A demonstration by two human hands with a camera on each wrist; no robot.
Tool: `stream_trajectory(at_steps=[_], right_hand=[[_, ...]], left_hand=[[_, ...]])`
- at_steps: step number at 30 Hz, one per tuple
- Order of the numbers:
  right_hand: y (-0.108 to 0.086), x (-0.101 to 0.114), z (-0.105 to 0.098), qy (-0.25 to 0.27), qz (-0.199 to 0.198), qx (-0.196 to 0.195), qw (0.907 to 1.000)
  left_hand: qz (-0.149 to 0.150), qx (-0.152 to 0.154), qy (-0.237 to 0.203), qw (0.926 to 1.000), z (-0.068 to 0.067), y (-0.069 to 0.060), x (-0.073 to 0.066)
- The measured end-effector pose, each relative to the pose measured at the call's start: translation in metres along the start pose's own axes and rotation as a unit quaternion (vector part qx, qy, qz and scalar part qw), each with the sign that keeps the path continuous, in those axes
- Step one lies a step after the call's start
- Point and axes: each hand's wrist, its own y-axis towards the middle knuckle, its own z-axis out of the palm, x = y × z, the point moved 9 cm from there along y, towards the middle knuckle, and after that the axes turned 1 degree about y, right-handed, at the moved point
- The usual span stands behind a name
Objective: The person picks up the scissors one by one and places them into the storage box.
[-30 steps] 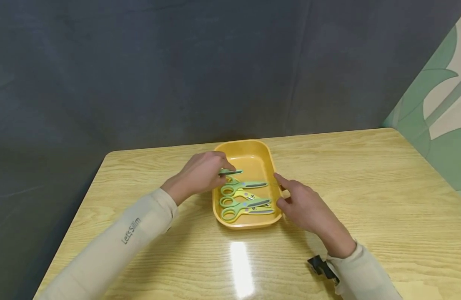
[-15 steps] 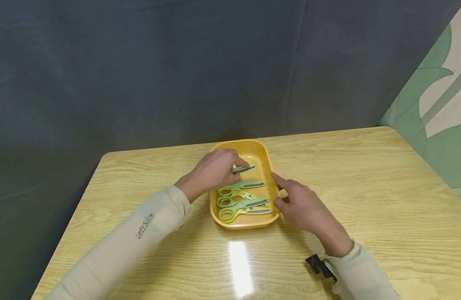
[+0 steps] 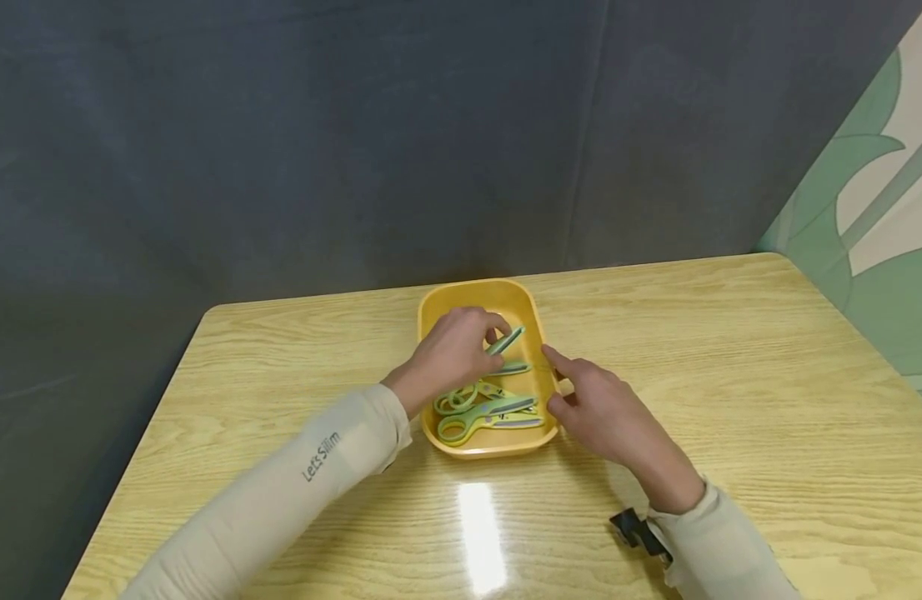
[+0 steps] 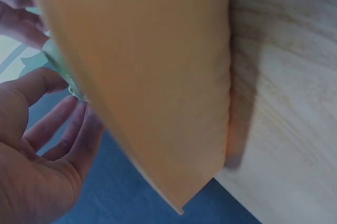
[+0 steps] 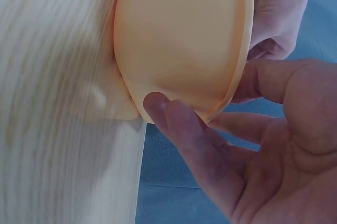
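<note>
A yellow plastic tray (image 3: 476, 293) sits on the table with several green and yellow scissors (image 3: 476, 417) lying inside it. My left hand (image 3: 457, 348) is over the tray's far left part, pinching a pair of green scissors (image 3: 508, 340) whose tip points up and right. The handles of that pair are hidden behind the hand. At the tray's right side, my right hand (image 3: 607, 408) holds the rim between thumb and fingers. In the right wrist view, fingertips (image 5: 158, 109) press on the tray's outer wall (image 5: 179, 29).
The wood-grain table (image 3: 694, 375) stretches to both sides of the tray. A dark cloth (image 3: 356, 150) hangs behind its far edge. On the right is a wall with a green leaf pattern (image 3: 896, 308). A black strap piece (image 3: 641, 533) shows at the right wrist.
My left hand has moved right over the tray with the green scissors, whose tip has turned upward. The right hand stays on the tray rim.
</note>
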Motion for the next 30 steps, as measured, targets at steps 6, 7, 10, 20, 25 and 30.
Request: stream_trajectory(at_steps=[6,7,10,20,25,30], right_hand=[[0.0,0.001,0.001,0.004,-0.002,0.002,1.0],[0.0,0.001,0.001,0.005,-0.003,0.002,1.0],[0.0,0.002,0.0,0.002,-0.003,-0.001,1.0],[-0.001,0.002,-0.001,-0.01,-0.005,-0.01,0.9999],[-0.001,0.002,-0.001,-0.01,-0.004,-0.009,0.9999],[-0.001,0.002,0.0,-0.013,-0.006,-0.009,0.9999]], left_hand=[[-0.017,0.011,0.003,0.9998,0.011,0.0,0.006],[-0.017,0.014,0.006,0.9997,0.013,0.0,0.006],[-0.015,0.021,0.014,0.9996,0.02,0.003,0.005],[0.004,0.026,0.058,0.998,0.034,0.007,0.0],[0.017,0.026,0.076,0.9966,0.038,0.009,-0.004],[0.032,0.029,0.092,0.9948,0.043,0.01,-0.008]])
